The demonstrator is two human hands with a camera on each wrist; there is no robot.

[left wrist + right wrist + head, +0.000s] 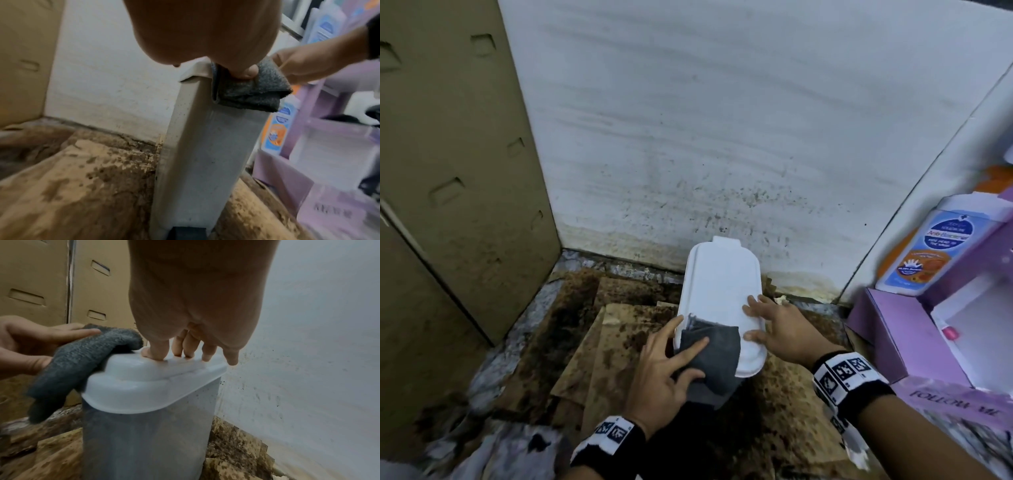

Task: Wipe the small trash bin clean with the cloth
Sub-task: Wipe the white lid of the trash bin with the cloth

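The small trash bin stands against the wall, its white lid (717,287) closed over a pale grey body (205,154). A folded dark grey cloth (710,353) lies over the lid's near left corner and hangs down the front. My left hand (681,353) holds it, fingers on top and thumb underneath, as the right wrist view shows at the cloth (82,356). My right hand (756,318) rests its straight fingertips (185,352) on the right side of the lid (148,382), holding nothing.
Brown cardboard boxes (448,171) rise at the left. A speckled white wall (722,120) stands behind the bin. Stained cardboard sheets (585,342) cover the floor. A purple box (893,329) with a soap bottle (928,253) crowds the right. A black pedal (188,233) sits at the bin's base.
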